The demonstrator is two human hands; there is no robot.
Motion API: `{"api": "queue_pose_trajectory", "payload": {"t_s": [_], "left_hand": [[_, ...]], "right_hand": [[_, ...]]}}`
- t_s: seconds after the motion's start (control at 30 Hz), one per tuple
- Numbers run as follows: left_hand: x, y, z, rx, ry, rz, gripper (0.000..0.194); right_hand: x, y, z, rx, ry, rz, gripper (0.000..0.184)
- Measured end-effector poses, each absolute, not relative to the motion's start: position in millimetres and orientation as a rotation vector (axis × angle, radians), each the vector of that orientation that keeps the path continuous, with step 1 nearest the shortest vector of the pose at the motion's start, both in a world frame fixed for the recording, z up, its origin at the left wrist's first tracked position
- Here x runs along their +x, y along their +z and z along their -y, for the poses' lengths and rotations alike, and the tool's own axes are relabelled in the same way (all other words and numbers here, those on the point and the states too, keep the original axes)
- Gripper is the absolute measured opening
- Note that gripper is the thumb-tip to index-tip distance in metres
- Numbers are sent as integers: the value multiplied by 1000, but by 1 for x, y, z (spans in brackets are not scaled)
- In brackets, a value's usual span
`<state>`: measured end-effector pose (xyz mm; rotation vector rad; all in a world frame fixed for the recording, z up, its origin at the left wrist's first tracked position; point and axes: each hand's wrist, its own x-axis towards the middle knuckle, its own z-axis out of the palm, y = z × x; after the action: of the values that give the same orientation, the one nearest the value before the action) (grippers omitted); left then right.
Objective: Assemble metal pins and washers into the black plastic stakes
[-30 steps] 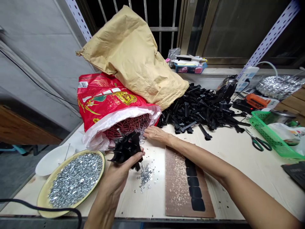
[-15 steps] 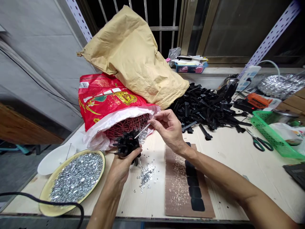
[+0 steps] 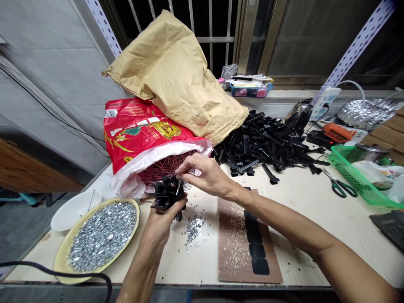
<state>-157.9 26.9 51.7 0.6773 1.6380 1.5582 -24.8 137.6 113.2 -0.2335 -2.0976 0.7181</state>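
Observation:
A bundle of black plastic parts (image 3: 166, 194) is gripped in my left hand (image 3: 164, 219), its thumb pressed along the near side. My right hand (image 3: 205, 174) pinches a thin metal screw (image 3: 179, 186), which stands nearly upright against the bundle's right side. How deep its lower end sits I cannot tell. Right behind both hands, the red and white bag (image 3: 151, 126) lies with its mouth toward me, full of long reddish screws (image 3: 166, 166). Small washers (image 3: 194, 229) are scattered on the table below the bundle.
A yellow dish of washers (image 3: 102, 235) and a white bowl (image 3: 69, 212) stand at the left. Black plastic pieces (image 3: 268, 143) are heaped behind my right arm. A brown board (image 3: 232, 252) with black pads lies in front. Scissors (image 3: 342, 187) and a green basket (image 3: 347, 166) are at the right.
My right hand has moved left and down to the bundle, bringing the screw from a slant to nearly upright against it. My left hand stays nearly in place.

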Motion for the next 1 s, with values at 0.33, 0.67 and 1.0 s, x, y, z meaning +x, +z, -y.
{"api": "queue_pose_trajectory", "payload": {"t_s": [0.33,0.67,1.0], "left_hand": [[-156,66,-11,681,1669,-1663,49],[-167,53,-14,739,1711,-1698,51],[-164,54,-30,997,1448,-1993,33]], "right_hand": [[-46,59,-174,-717,644,2278,23],[-70,22,-181,-1238,357,2546,20],[15,124,-153,-474,-69,2281,18]]}}
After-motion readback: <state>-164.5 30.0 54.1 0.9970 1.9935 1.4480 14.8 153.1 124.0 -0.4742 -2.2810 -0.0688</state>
